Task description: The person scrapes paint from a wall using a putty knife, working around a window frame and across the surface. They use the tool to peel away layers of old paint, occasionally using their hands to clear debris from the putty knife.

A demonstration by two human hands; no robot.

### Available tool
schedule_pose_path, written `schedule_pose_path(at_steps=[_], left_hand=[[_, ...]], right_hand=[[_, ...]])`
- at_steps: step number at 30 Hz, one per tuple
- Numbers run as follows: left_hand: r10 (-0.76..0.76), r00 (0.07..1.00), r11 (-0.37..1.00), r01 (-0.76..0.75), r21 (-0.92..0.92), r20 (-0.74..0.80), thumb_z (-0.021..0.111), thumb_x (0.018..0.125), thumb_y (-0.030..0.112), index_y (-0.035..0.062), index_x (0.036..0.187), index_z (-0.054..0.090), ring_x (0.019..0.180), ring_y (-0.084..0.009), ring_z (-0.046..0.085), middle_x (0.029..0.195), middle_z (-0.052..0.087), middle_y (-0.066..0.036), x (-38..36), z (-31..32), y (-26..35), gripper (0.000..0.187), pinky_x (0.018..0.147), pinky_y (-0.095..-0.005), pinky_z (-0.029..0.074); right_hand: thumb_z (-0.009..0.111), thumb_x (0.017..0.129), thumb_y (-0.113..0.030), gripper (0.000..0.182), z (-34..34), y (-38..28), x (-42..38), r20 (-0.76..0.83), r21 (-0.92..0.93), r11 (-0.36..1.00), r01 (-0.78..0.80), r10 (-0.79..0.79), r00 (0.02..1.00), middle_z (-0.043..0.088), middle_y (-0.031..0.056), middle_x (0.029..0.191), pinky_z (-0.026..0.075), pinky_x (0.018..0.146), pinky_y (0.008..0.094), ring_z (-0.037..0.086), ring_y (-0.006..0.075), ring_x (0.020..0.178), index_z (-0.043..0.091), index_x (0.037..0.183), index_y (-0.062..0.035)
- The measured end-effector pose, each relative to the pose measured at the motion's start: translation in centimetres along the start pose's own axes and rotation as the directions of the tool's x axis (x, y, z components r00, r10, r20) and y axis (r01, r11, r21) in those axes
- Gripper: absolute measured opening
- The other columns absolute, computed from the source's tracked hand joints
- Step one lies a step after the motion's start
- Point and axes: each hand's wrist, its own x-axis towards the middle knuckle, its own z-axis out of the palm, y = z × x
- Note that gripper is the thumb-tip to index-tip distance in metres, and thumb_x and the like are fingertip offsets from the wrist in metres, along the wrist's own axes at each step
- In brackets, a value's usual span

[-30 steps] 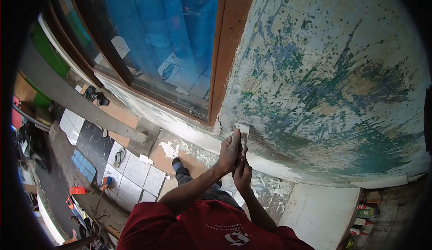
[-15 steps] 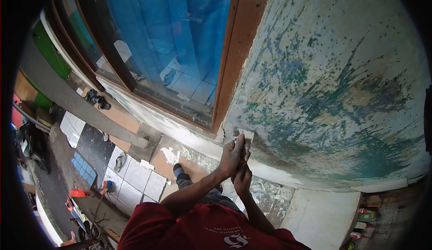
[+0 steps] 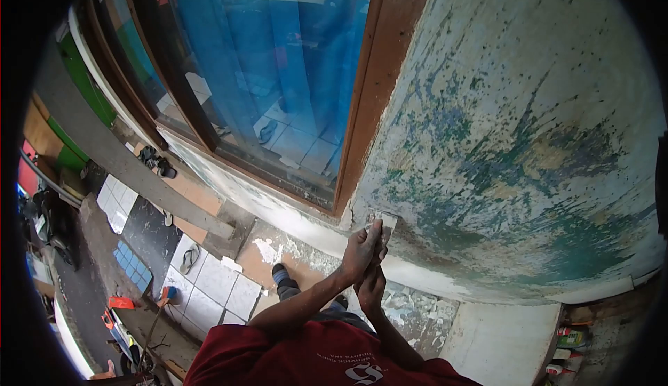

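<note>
Both my hands are wrapped round a scraper (image 3: 387,222), whose flat pale blade lies against the wall (image 3: 487,135) close to the lower corner of the window frame. My left hand (image 3: 359,252) is higher, with its thumb stretched up along the blade. Just below it, my right hand (image 3: 371,287) is closed on the lower part of the tool; the handle itself is hidden by the fingers. Around the blade the wall shows patchy pale, green and bluish paint.
A brown window frame (image 3: 362,87) with glass and a blue curtain (image 3: 278,59) adjoins the wall. Paint flakes (image 3: 410,309) lie below. A sandal (image 3: 188,259) rests on white tiles. A white ledge (image 3: 497,334) and several bottles (image 3: 570,337) are at lower right.
The view has shifted slightly, so the window and floor appear a little lower and further right. Both hands stay on the scraper, its blade still near the frame corner.
</note>
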Motion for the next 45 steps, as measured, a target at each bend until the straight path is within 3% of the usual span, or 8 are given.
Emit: schedule_pose_path(at_steps=[3, 11, 12, 13, 15, 18, 22, 45], left_hand=[[0.138, 0.990, 0.990, -0.138, -0.012, -0.005, 0.044, 0.096, 0.038, 0.0080, 0.072, 0.055, 0.042, -0.0056, 0.041, 0.050, 0.044, 0.003, -0.6, 1.7, 3.2, 0.040, 0.040, -0.0204, 0.029], [0.078, 0.996, 0.990, -0.081, 0.114, 0.031, 0.041, 0.097, 0.038, 0.0070, 0.074, 0.053, 0.039, -0.0044, 0.038, 0.049, 0.043, 0.002, -0.2, 0.1, 2.3, 0.040, 0.036, -0.0188, 0.027], [0.073, 0.997, 0.986, -0.071, 0.154, -0.009, 0.041, 0.097, 0.038, 0.0077, 0.073, 0.053, 0.039, -0.0043, 0.038, 0.049, 0.044, 0.002, -0.2, 0.3, 3.1, 0.040, 0.036, -0.0185, 0.027], [0.108, 0.994, 0.984, -0.110, 0.142, 0.017, 0.043, 0.096, 0.038, 0.0082, 0.073, 0.053, 0.039, -0.0041, 0.038, 0.049, 0.045, 0.002, -0.6, 0.7, 3.9, 0.039, 0.036, -0.0184, 0.026], [0.093, 0.995, 0.982, -0.096, 0.165, 0.025, 0.043, 0.096, 0.039, 0.0075, 0.074, 0.053, 0.039, -0.0035, 0.037, 0.049, 0.045, 0.002, -0.4, 0.0, 2.9, 0.040, 0.036, -0.0187, 0.026], [0.035, 0.999, 0.994, -0.034, 0.100, -0.003, 0.042, 0.096, 0.040, 0.0064, 0.076, 0.053, 0.039, -0.0039, 0.036, 0.049, 0.043, 0.002, -0.5, -0.6, 1.3, 0.041, 0.036, -0.0190, 0.024], [-0.048, 0.997, 0.994, 0.042, 0.102, 0.058, 0.043, 0.096, 0.038, 0.0078, 0.076, 0.053, 0.042, -0.0051, 0.041, 0.051, 0.043, 0.004, -0.6, -1.3, 1.8, 0.038, 0.038, -0.0195, 0.026], [0.020, 1.000, 0.999, -0.019, 0.042, -0.015, 0.045, 0.096, 0.037, 0.0061, 0.073, 0.053, 0.044, -0.0057, 0.040, 0.053, 0.040, 0.004, -0.2, -1.8, 0.8, 0.039, 0.040, -0.0202, 0.028]], right_hand=[[0.033, 0.099, -0.024, 0.034, 0.1, 0.6, 1.5, 0.045, 0.043, 0.998, 0.051, -0.053, 0.998, 0.048, -0.0007, 0.061, 0.032, 0.042, 0.0226, 0.042, 0.0051, 0.048, 0.045, 0.119, 0.0008], [0.031, 0.100, -0.027, 0.032, 1.5, -1.6, 0.5, 0.061, 0.227, 0.963, -0.148, 0.138, 0.989, 0.047, -0.0019, 0.061, 0.030, 0.041, 0.0204, 0.039, 0.0047, 0.045, 0.046, 0.113, -0.0028], [0.030, 0.100, -0.029, 0.033, 1.8, -0.8, 1.7, 0.064, -0.116, 0.972, 0.204, -0.198, 0.978, 0.046, -0.0021, 0.061, 0.030, 0.041, 0.0200, 0.039, 0.0043, 0.044, 0.045, 0.114, -0.0033], [0.032, 0.099, -0.027, 0.030, 1.3, -1.0, 1.3, 0.130, 0.168, 0.984, -0.052, 0.031, 0.991, 0.046, -0.0014, 0.060, 0.030, 0.041, 0.0203, 0.039, 0.0049, 0.044, 0.046, 0.110, -0.0026], [0.033, 0.099, -0.025, 0.028, 2.0, 0.3, 0.8, 0.056, 0.241, 0.970, -0.017, 0.003, 0.998, 0.045, -0.0009, 0.059, 0.030, 0.041, 0.0212, 0.040, 0.0055, 0.044, 0.046, 0.106, -0.0021], [0.030, 0.099, -0.038, 0.030, 1.5, 0.9, -0.1, 0.083, 0.128, 0.990, -0.063, 0.053, 0.995, 0.042, -0.0041, 0.060, 0.026, 0.038, 0.0203, 0.035, 0.0040, 0.042, 0.044, 0.102, -0.0119], [0.033, 0.099, -0.028, 0.030, 1.7, 1.5, -0.4, 0.069, 0.168, 0.983, -0.076, 0.065, 0.996, 0.045, -0.0004, 0.056, 0.030, 0.038, 0.0226, 0.041, 0.0059, 0.043, 0.046, 0.105, -0.0008], [0.033, 0.098, -0.041, 0.039, 1.6, 2.4, 0.6, 0.110, 0.089, 0.994, -0.056, 0.046, 0.993, 0.043, -0.0014, 0.054, 0.029, 0.036, 0.0222, 0.039, 0.0059, 0.040, 0.047, 0.093, -0.0057]])
